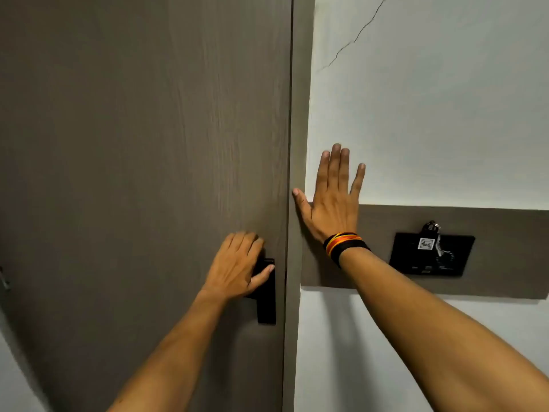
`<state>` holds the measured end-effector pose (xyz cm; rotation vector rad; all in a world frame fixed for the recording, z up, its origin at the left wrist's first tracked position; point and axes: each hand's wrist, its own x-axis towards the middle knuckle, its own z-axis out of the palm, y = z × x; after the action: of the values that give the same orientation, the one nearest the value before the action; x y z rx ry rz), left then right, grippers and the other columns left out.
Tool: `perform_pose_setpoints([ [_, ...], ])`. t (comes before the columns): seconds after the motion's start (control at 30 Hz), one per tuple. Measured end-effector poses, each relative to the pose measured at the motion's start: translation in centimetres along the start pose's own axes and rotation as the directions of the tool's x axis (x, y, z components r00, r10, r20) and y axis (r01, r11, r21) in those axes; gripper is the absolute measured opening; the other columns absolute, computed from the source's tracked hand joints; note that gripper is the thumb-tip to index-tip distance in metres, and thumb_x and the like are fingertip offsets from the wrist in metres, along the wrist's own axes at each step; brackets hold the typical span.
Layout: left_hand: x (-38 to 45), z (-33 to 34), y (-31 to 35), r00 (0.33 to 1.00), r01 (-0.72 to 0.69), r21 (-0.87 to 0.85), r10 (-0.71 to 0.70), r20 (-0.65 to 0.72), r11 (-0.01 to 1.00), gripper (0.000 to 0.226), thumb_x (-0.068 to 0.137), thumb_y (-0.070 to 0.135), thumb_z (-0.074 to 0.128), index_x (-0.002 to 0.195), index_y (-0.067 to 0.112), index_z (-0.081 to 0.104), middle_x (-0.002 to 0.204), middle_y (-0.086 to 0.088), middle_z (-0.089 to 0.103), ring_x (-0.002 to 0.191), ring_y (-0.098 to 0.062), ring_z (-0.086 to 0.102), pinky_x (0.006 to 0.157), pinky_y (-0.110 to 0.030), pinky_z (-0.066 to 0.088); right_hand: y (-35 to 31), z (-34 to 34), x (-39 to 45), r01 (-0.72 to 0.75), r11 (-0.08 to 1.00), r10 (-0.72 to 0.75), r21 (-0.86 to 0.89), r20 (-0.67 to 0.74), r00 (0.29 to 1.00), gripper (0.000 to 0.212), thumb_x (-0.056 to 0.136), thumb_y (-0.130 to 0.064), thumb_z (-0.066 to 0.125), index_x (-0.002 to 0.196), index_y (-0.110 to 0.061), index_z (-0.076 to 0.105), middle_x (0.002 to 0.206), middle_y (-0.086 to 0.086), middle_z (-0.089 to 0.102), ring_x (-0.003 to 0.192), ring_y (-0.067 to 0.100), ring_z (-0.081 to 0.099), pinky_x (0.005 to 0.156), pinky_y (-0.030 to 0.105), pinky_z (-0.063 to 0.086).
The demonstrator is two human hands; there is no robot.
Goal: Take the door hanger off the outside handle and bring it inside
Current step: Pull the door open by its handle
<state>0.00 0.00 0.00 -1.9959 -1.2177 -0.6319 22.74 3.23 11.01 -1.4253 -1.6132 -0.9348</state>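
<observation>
A grey-brown wood-grain door (142,173) fills the left of the view and stands closed against its frame (297,129). My left hand (237,266) is wrapped over the black inside handle (266,301) near the door's right edge. My right hand (334,200) lies flat with fingers spread on the white wall (430,114), its thumb on the frame. A black, red and yellow band (344,245) circles that wrist. No door hanger is in sight; the outside handle is hidden behind the door.
A grey-brown panel (505,251) runs along the wall to the right of the frame. On it sits a black card-switch plate (430,257) with a key and a white tag hanging in it. A thin crack crosses the wall above.
</observation>
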Motion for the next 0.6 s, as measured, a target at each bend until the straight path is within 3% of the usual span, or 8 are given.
perform_pose_setpoints([
  [0.07,-1.9,1.9,0.0,0.998,0.006,-0.013,-0.005,0.055,1.0,0.061,0.095,0.065,0.043,0.098,0.01,0.069,0.093,-0.01,0.069,0.08,-0.028,0.062,0.067,-0.04,0.051,-0.3,0.5,0.3,-0.025,1.0,0.025,-0.006,-0.033,0.999,0.094,0.099,-0.07,0.029,0.162,-0.001,0.015,0.17,0.022,0.012,0.157,0.037,0.009,0.123,0.065,0.009],
  [0.1,-3.2,3.2,0.1,0.997,0.011,-0.02,-0.01,0.072,1.0,0.061,0.094,0.067,0.043,0.09,0.011,0.068,0.086,-0.008,0.067,0.073,-0.025,0.058,0.061,-0.037,0.047,-0.2,0.8,0.4,-0.032,0.999,0.031,-0.017,-0.05,0.998,0.093,0.099,-0.07,0.029,0.162,-0.001,0.015,0.17,0.022,0.013,0.157,0.037,0.01,0.123,0.065,0.009],
  [0.27,-6.2,6.6,1.0,0.976,0.139,-0.121,-0.115,0.185,0.983,0.074,0.083,0.083,0.041,0.072,0.015,0.069,0.068,-0.002,0.069,0.059,-0.02,0.063,0.045,-0.027,0.041,0.1,1.8,0.4,0.01,0.999,-0.015,-0.035,-0.16,0.987,0.091,0.1,-0.067,0.031,0.16,0.0,0.021,0.168,0.023,0.019,0.156,0.038,0.016,0.123,0.064,0.012],
  [0.4,-5.6,7.8,1.8,0.93,0.316,-0.135,-0.279,0.238,0.939,0.077,0.075,0.094,0.035,0.048,0.022,0.046,0.04,0.004,0.048,0.036,-0.014,0.044,0.042,-0.019,0.026,0.1,1.9,0.4,-0.008,0.999,0.0,-0.042,-0.185,0.983,0.089,0.1,-0.065,0.032,0.16,0.001,0.023,0.167,0.024,0.022,0.156,0.038,0.018,0.124,0.062,0.013],
  [0.5,-6.0,9.0,2.7,0.868,0.462,-0.163,-0.406,0.287,0.872,0.082,0.072,0.095,0.035,0.046,0.019,0.047,0.039,0.0,0.05,0.036,-0.016,0.049,0.044,-0.024,0.041,0.1,1.8,0.4,-0.001,0.999,-0.007,-0.04,-0.201,0.98,0.088,0.101,-0.064,0.033,0.159,0.002,0.025,0.166,0.025,0.024,0.155,0.039,0.02,0.123,0.062,0.015],
  [0.6,-7.0,10.2,4.6,0.753,0.655,-0.265,-0.583,0.306,0.707,0.084,0.07,0.095,0.037,0.046,0.016,0.048,0.039,0.001,0.042,0.037,-0.02,0.048,0.046,-0.029,0.043,0.2,1.9,0.4,-0.011,0.999,0.003,-0.034,-0.222,0.975,0.087,0.101,-0.063,0.033,0.158,0.002,0.028,0.165,0.026,0.026,0.154,0.04,0.022,0.123,0.062,0.017],
])
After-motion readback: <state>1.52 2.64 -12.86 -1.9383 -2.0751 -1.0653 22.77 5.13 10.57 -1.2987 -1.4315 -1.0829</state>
